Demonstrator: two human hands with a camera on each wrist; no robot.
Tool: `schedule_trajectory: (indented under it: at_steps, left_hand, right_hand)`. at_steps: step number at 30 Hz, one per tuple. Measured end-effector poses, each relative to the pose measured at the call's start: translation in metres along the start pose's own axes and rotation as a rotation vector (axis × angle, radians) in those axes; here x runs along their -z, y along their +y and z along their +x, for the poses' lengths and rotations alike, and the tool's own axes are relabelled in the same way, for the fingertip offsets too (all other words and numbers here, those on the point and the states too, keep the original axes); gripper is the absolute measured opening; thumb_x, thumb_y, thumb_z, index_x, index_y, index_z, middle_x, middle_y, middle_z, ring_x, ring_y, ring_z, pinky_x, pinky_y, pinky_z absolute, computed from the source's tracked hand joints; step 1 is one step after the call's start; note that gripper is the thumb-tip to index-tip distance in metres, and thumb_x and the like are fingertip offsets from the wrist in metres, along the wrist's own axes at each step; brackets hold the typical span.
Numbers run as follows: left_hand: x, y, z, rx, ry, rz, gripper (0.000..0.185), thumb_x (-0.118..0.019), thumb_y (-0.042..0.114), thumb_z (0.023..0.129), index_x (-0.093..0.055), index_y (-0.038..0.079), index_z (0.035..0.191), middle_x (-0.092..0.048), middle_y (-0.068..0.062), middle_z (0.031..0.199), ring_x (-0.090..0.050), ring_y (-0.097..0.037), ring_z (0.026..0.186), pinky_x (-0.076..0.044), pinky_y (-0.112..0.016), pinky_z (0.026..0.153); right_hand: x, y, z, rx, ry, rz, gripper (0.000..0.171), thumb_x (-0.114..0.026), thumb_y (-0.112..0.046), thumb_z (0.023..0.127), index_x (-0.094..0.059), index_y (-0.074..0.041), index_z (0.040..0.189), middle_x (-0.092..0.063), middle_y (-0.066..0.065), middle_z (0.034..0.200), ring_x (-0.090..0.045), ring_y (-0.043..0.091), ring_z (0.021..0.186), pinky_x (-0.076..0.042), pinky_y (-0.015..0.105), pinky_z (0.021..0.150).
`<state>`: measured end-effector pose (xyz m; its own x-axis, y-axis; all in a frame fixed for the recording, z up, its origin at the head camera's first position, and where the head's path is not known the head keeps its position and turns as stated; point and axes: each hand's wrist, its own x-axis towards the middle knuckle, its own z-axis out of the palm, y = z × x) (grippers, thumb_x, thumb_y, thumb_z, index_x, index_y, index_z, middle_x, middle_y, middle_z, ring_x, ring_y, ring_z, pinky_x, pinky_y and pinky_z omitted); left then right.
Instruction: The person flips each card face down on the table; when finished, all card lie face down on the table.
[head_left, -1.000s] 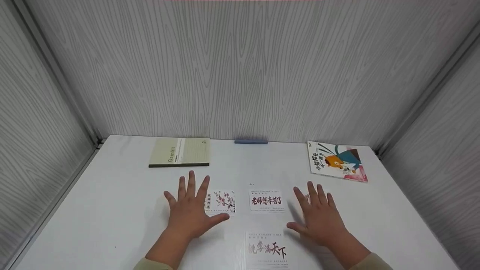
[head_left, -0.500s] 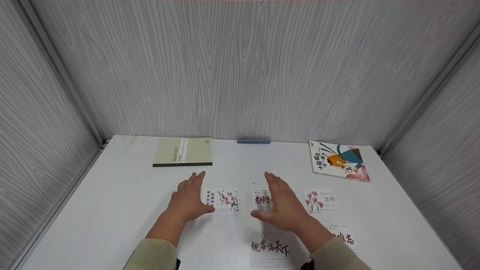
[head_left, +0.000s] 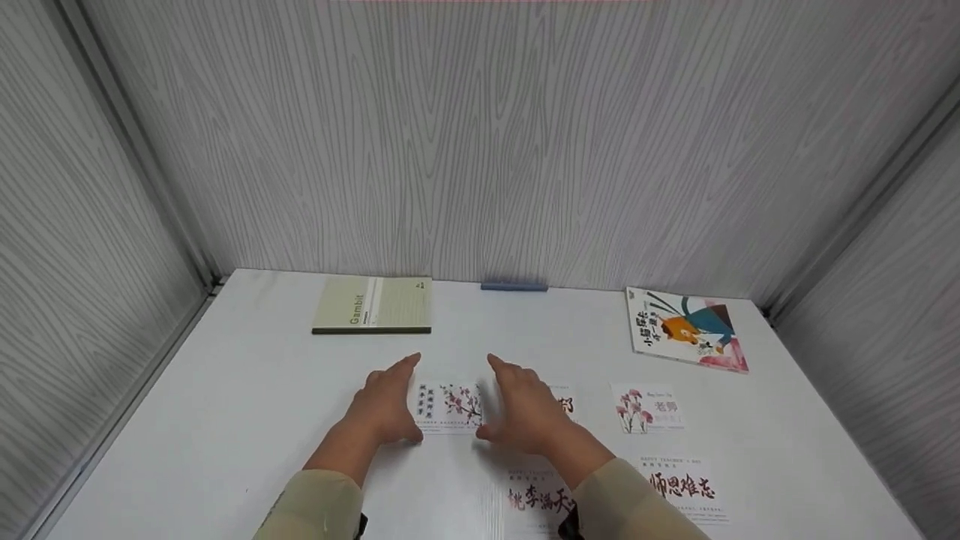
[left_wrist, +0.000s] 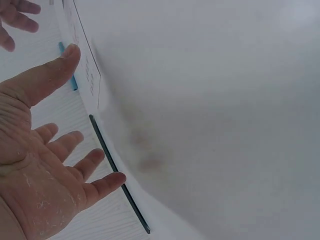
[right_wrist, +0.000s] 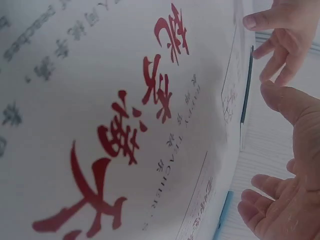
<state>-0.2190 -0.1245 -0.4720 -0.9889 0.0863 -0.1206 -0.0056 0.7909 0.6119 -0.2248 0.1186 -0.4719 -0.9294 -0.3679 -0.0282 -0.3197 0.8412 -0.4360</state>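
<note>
Left hand (head_left: 384, 405), fingers straight and together, set on edge with the palm facing inward; holds nothing. Its thumb side lies just beside the left short edge of a small white paper card printed with a pink blossom branch and dark characters (head_left: 448, 405). Whether skin touches paper, cannot tell.

Right hand (head_left: 523, 409), likewise flat-fingered and relaxed, palm facing the left one, grips nothing. It stands just beside the card's right short edge, over a second white card with dark red brush lettering (head_left: 564, 405), mostly hidden under it.

Card sits flat on the white tabletop (head_left: 247, 390), directly between the two palms. Long axis runs left to right, from one hand to the other. Both hands about equally near.

Outward from the right hand: a white card with pink carnations (head_left: 646, 407), well apart. Beyond the left fingertips: a pale green notebook (head_left: 373, 305) near the back wall. Far right corner: an illustrated picture book (head_left: 688, 328).
</note>
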Motion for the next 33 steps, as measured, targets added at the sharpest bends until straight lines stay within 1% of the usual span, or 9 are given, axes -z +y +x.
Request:
schedule_trajectory:
  at_steps: [3,5,11,13,18,23,26,29,33]
  left_hand:
    - [-0.004,-0.002,0.001,0.015,-0.016,0.002,0.126,-0.1,0.006,0.056,-0.037,0.016,0.165,-0.055,-0.019,0.149,-0.056,-0.039,0.123,-0.045,-0.059,0.11]
    - [-0.005,-0.004,0.002,0.022,-0.027,0.015,0.126,-0.1,0.007,0.057,-0.037,0.017,0.165,-0.057,-0.019,0.146,-0.057,-0.039,0.119,-0.046,-0.06,0.109]
    - [-0.008,-0.002,0.006,-0.005,-0.041,0.076,0.119,-0.099,0.007,0.061,-0.039,0.014,0.164,-0.055,-0.014,0.153,-0.051,-0.041,0.131,-0.042,-0.061,0.112]
    - [-0.01,0.001,0.009,-0.017,-0.045,0.083,0.117,-0.098,0.007,0.062,-0.041,0.014,0.163,-0.056,-0.012,0.153,-0.051,-0.04,0.131,-0.042,-0.061,0.111]
    - [-0.009,0.005,0.012,-0.025,-0.044,0.087,0.112,-0.099,0.006,0.062,-0.047,0.014,0.161,-0.056,-0.01,0.151,-0.051,-0.037,0.125,-0.043,-0.059,0.11]
    - [-0.006,0.005,0.012,-0.035,-0.041,0.107,0.108,-0.099,0.007,0.062,-0.049,0.011,0.158,-0.054,-0.012,0.152,-0.049,-0.039,0.133,-0.04,-0.06,0.113]
    - [-0.007,0.003,0.012,-0.064,-0.037,0.133,0.106,-0.099,0.007,0.062,-0.051,0.008,0.156,-0.053,-0.014,0.15,-0.049,-0.04,0.135,-0.04,-0.061,0.113]
    - [-0.008,0.001,0.011,-0.088,-0.022,0.151,0.1,-0.1,0.008,0.063,-0.055,0.005,0.153,-0.054,-0.014,0.147,-0.05,-0.039,0.132,-0.044,-0.059,0.111]
    - [-0.009,-0.003,0.01,-0.098,0.002,0.136,0.093,-0.101,0.008,0.062,-0.061,0.004,0.145,-0.054,-0.012,0.142,-0.053,-0.037,0.128,-0.045,-0.058,0.11]
  right_hand:
    - [-0.007,0.001,0.005,0.012,-0.039,-0.049,0.113,-0.091,-0.04,0.081,-0.024,-0.013,0.168,-0.044,0.015,0.162,-0.04,0.039,0.149,-0.034,0.054,0.122]
    - [-0.01,0.002,0.007,0.013,-0.068,-0.048,0.113,-0.09,-0.038,0.081,-0.024,-0.013,0.169,-0.045,0.015,0.162,-0.04,0.038,0.15,-0.033,0.054,0.122]
    - [-0.014,0.004,0.008,0.0,-0.11,-0.028,0.113,-0.087,-0.037,0.081,-0.021,-0.013,0.169,-0.041,0.015,0.165,-0.038,0.04,0.151,-0.03,0.055,0.123]
    - [-0.013,0.005,0.008,-0.009,-0.113,-0.031,0.112,-0.086,-0.036,0.081,-0.021,-0.012,0.169,-0.042,0.015,0.164,-0.04,0.04,0.15,-0.031,0.054,0.123]
    - [-0.014,0.005,0.012,-0.014,-0.1,-0.055,0.107,-0.085,-0.032,0.082,-0.024,-0.009,0.168,-0.047,0.016,0.161,-0.044,0.038,0.148,-0.035,0.052,0.121]
    - [-0.019,0.004,0.015,0.011,-0.082,-0.072,0.105,-0.085,-0.032,0.082,-0.027,-0.006,0.167,-0.049,0.015,0.16,-0.045,0.037,0.147,-0.035,0.051,0.121]
    - [-0.022,0.003,0.015,0.013,-0.077,-0.058,0.103,-0.084,-0.031,0.082,-0.029,-0.007,0.166,-0.046,0.015,0.162,-0.043,0.037,0.149,-0.034,0.051,0.122]
    - [-0.022,0.001,0.014,0.019,-0.062,-0.034,0.102,-0.083,-0.028,0.082,-0.029,-0.008,0.166,-0.044,0.016,0.163,-0.041,0.037,0.15,-0.033,0.051,0.123]
    - [-0.024,-0.002,0.012,0.055,-0.025,0.009,0.1,-0.084,-0.02,0.082,-0.031,-0.009,0.166,-0.046,0.014,0.161,-0.044,0.036,0.148,-0.034,0.049,0.122]
